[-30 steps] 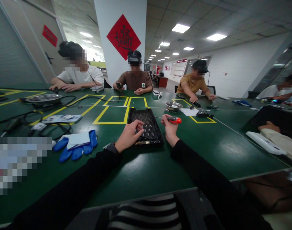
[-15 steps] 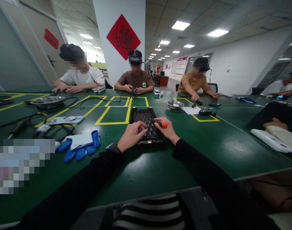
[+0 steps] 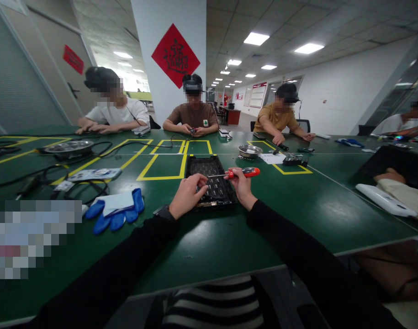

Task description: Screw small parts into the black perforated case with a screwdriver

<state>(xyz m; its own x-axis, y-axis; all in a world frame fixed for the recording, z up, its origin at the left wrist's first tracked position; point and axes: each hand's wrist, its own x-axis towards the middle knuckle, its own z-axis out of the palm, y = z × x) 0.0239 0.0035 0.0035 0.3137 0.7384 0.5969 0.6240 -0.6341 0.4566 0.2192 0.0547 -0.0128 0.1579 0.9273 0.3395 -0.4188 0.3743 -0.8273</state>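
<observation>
A black rectangular casing with rows of small light marks inside it lies on the green table in front of me. Over its right side, my right hand is closed around a screwdriver with a red and black handle. The metal shaft lies nearly level and points left. Its tip reaches the fingertips of my left hand, which is over the casing's left side. Those fingers are curled in with the thumb close by; whatever may be between them is too small to make out.
Blue gloves with a white cloth lie left of my forearm, near cables and a flat packet. Ahead to the right are a metal bowl and black parts. Several people sit around the table. A white device is at far right.
The screwdriver has swung from pointing away from me to lying sideways, with its tip now at my left fingers. My right hand has turned with it; my left hand has barely moved.
</observation>
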